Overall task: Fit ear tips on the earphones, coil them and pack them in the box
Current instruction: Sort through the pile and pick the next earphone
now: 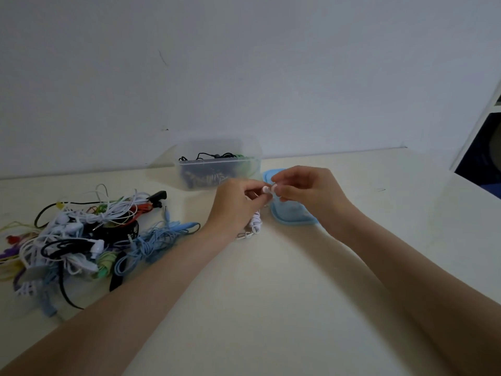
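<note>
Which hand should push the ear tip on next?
Probably right. The right hand pinches what looks like the white ear tip facing the earbud, which the left hand holds steady.

Cream worktop (271, 294), plain white wall (244, 63). The cable pile (81, 240) mixes white, black, light blue, green, red, yellow and purple. Clear box (219, 164) holds black and green cords. Lid (292, 215) is light blue, the earbud (266, 189) white.
</note>
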{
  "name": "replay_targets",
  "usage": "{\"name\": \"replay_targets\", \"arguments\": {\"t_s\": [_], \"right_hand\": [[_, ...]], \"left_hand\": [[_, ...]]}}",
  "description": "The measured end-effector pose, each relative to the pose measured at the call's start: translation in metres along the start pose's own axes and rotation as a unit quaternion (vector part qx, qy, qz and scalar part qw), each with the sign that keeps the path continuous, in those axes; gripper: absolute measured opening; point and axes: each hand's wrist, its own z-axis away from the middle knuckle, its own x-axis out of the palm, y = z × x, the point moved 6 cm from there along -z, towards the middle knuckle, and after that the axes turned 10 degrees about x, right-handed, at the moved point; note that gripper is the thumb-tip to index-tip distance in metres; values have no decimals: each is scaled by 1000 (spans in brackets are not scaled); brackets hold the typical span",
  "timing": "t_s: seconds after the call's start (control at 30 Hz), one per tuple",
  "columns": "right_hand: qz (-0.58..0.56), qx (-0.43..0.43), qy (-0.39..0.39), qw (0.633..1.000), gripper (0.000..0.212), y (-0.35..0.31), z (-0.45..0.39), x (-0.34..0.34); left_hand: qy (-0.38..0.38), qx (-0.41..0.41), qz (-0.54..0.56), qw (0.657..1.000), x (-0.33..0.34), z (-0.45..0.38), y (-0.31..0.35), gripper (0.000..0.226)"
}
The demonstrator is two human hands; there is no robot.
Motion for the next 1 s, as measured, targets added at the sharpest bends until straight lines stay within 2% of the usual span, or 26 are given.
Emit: {"name": "replay_targets", "arguments": {"t_s": [0.1, 0.5, 0.6, 0.73, 1.0], "right_hand": [[17, -2, 33, 999, 10, 3, -1, -6], [49, -24, 24, 998, 9, 3, 2, 2], [46, -20, 36, 998, 9, 5, 0, -3], [16, -9, 38, 999, 10, 7, -1, -8], [-46, 12, 6, 999, 11, 9, 1, -7]], "left_hand": [[6, 6, -24, 1000, 0, 1, 1, 16], [-1, 51, -75, 996, 2, 2, 6, 16], [-4, 35, -15, 999, 3, 2, 5, 22], [12, 6, 79, 997, 0, 1, 2, 19], [-2, 13, 139, 990, -3, 2, 5, 22]]}}
